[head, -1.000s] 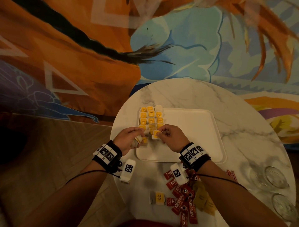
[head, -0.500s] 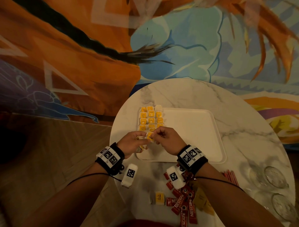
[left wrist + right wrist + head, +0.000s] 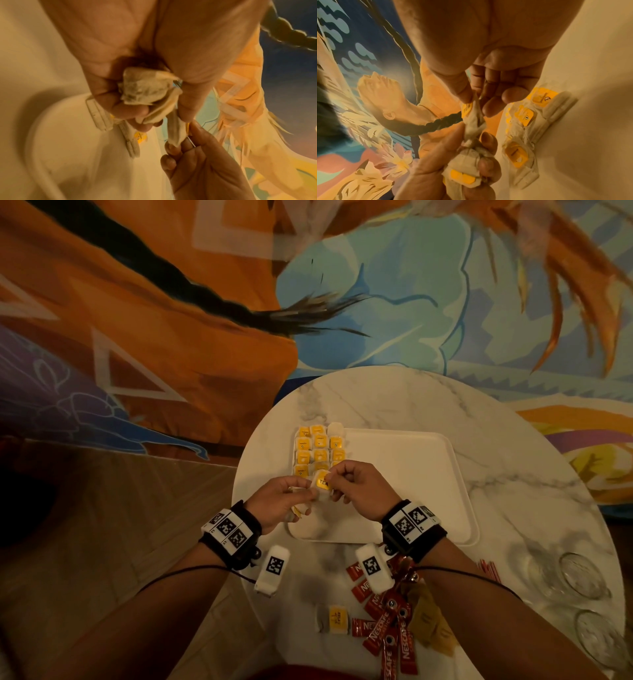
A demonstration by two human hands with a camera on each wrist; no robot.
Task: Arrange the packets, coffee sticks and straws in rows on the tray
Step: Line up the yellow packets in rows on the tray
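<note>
Over the tray's (image 3: 404,474) near-left corner, both hands share one tea packet (image 3: 322,483): the right hand (image 3: 359,487) pinches it, while the left hand (image 3: 281,501) clutches more packets. Rows of packets (image 3: 318,448) fill the tray's left edge; coffee sticks (image 3: 387,628) lie at the table's (image 3: 376,402) near edge.

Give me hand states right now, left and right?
Left hand: closed, holding a bunch of tea bags.
Right hand: closed, pinching one tea bag with the left hand above the tray.

Glossy marble table (image 3: 394,405), paper packets (image 3: 320,445)
</note>
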